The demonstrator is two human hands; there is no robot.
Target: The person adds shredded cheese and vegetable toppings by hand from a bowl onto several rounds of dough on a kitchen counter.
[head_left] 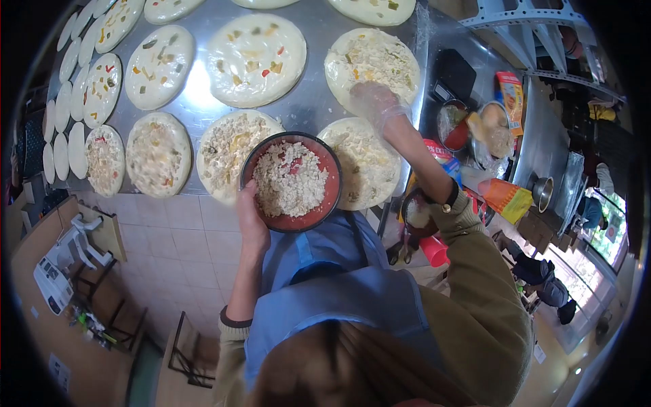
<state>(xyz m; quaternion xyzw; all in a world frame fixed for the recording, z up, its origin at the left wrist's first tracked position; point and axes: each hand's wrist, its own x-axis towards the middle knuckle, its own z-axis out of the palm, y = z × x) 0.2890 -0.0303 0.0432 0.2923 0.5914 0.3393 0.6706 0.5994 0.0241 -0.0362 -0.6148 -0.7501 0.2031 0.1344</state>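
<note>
My left hand (252, 227) grips the rim of a dark bowl (332, 203) with a reddish inside, held against the front of my apron. White crumbly filling (290, 180) fills much of the bowl. My right hand (376, 102), in a clear plastic glove, is over the near edge of a round of dough (371, 57) topped with white crumbs and colored bits. Its fingers look bunched together; whatever they hold is hidden. Just below lies another crumb-topped round (359, 163), and a third round (234, 152) sits partly behind the bowl.
More dough rounds (258, 57) with colored pieces cover the metal table (315, 102) leftward. To the right stand a dark scale (454, 73), a small bowl (453, 125), a bag-lined container (495, 132) and colorful packets (510, 102). People are in the background at far right.
</note>
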